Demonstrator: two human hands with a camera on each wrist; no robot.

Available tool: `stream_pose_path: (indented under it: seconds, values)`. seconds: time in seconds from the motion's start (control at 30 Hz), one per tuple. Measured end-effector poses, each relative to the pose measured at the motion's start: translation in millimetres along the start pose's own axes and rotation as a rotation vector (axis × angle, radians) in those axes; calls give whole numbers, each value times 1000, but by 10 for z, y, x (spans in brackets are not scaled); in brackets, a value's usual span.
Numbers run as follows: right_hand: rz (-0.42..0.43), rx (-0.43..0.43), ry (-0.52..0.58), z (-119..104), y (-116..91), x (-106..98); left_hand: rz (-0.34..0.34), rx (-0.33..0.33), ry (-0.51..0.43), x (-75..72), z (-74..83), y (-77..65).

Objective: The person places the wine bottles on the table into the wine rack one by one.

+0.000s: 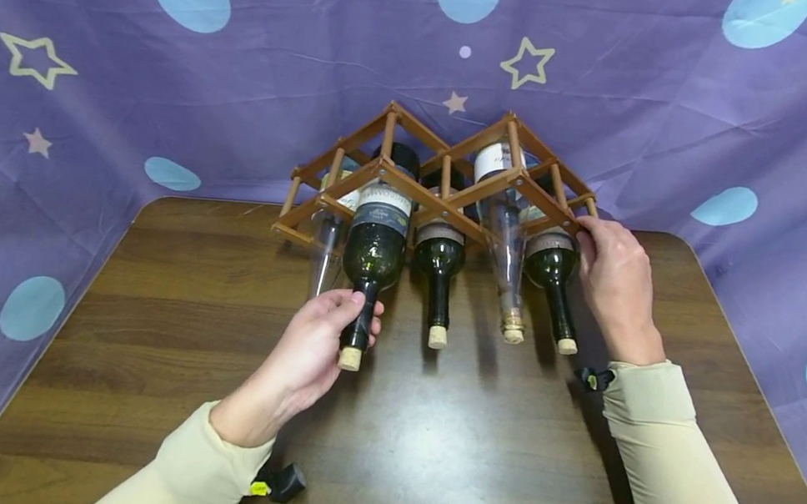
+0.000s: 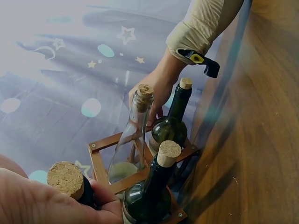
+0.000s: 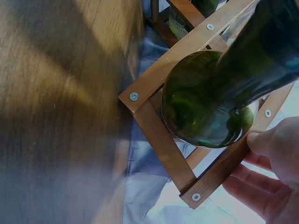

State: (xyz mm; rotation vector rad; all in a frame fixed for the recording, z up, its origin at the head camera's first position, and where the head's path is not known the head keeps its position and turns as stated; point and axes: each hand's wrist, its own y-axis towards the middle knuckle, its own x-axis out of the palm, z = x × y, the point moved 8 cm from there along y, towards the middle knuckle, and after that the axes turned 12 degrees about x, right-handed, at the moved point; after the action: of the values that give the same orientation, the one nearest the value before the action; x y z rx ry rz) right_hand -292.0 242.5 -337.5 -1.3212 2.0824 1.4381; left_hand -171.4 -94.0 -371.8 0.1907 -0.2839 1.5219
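A wooden wine rack stands at the back of the table with several corked bottles lying in it, necks toward me. My left hand grips the neck of a dark green wine bottle, whose body sits in an upper slot; its cork shows in the left wrist view. My right hand pinches the rack's right end, thumb on a slat and fingers behind it. Beside that hand is another green bottle. A clear bottle and a green bottle lie between the hands.
Another clear bottle lies in the rack's left part, partly behind the held bottle. The brown wooden table extends in front. A purple cloth with stars and ovals hangs close behind the rack and along both sides.
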Motion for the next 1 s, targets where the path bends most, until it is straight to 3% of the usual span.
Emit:
stream_pose_path:
  seconds: [1.0]
  values:
    - [-4, 20, -14, 34, 6, 24, 4, -4, -33, 94, 101, 395]
